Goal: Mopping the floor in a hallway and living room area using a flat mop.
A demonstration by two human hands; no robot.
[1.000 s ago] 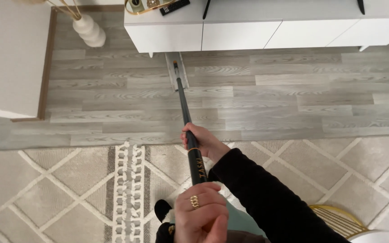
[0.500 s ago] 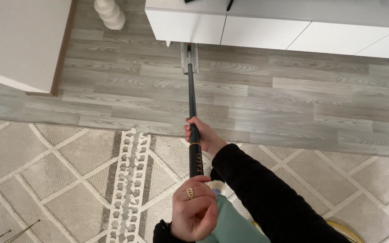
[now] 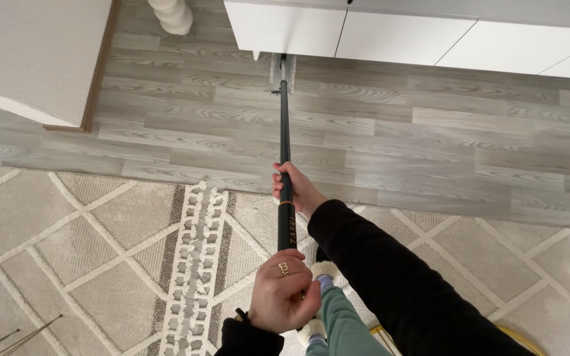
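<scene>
Hands grip the mop pole [image 3: 284,142]: right hand [image 3: 296,190] fingers wrapped mid-pole, left hand [image 3: 284,298] fingers closed around its top; mop head [image 3: 280,71] lies under the cabinet [image 3: 390,33].

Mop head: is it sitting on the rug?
No. The mop head lies on the grey wood floor at the white cabinet's base, well beyond the rug edge.

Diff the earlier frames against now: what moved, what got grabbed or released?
The mop head slid further under the white cabinet than a second ago, and the view shifted, so the tray and remote left frame. Nothing grabbed or released: left hand and right hand keep gripping the black pole. Rug unmoved.
</scene>
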